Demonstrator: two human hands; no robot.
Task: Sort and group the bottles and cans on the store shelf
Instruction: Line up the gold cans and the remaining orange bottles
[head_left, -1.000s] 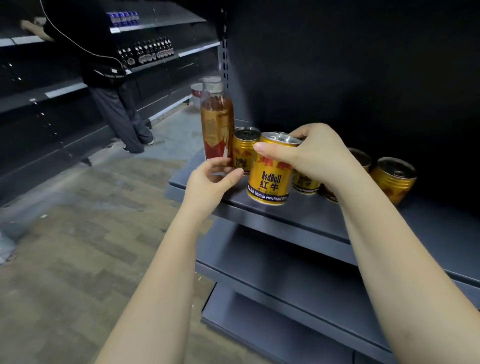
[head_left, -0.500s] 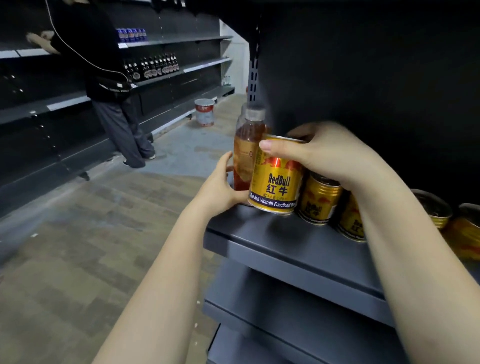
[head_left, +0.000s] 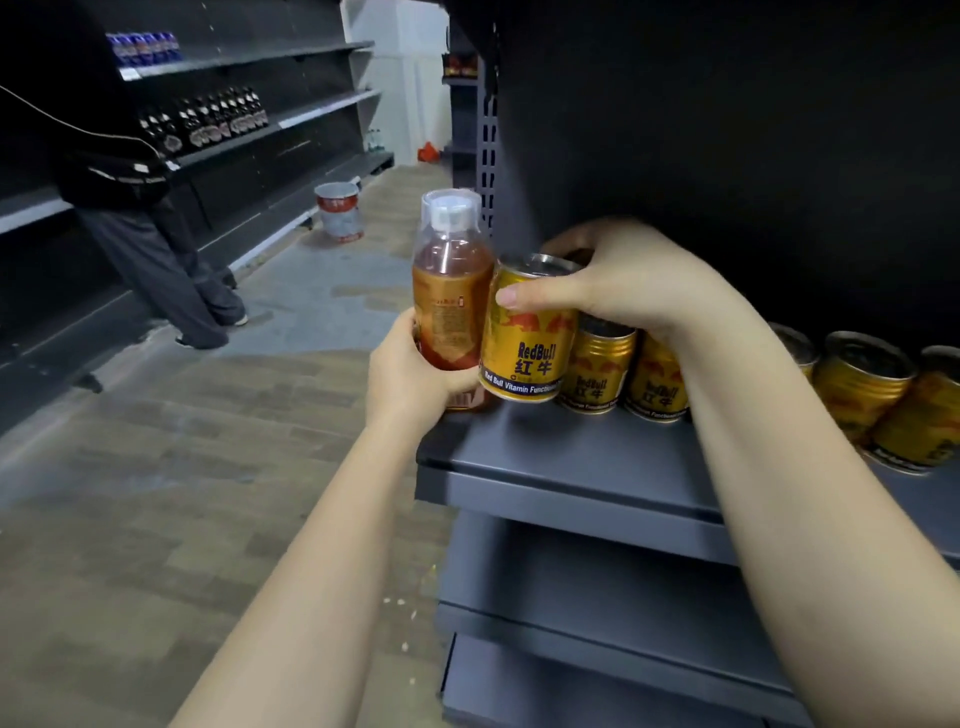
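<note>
Head view: left hand wrapped around the lower body of an amber drink bottle, fingers closed on it, thumb on the near side; bottle upright with a clear cap, at the left front corner of the grey shelf, base hidden by the hand so cannot tell if it rests on the shelf. Right hand grips a gold Red Bull can from the top and side, thumb across the front near the rim, the other fingers curled behind it; can upright, its left side touching the bottle, bottom edge at shelf level near the same corner, contact with the shelf unclear. Just right of the held can, two more gold Red Bull cans stand side by side on the shelf, partly behind the right wrist. Further right of those along the shelf, more gold cans look tilted, likely lens warp near the frame edge. Lower grey shelves sit below the shelf corner. Left of the shelf, across the aisle floor, another person in dark clothes stands at a dark shelving unit holding rows of dark bottles and blue cans. A red-and-white bucket sits on the floor beyond the bottle.
</note>
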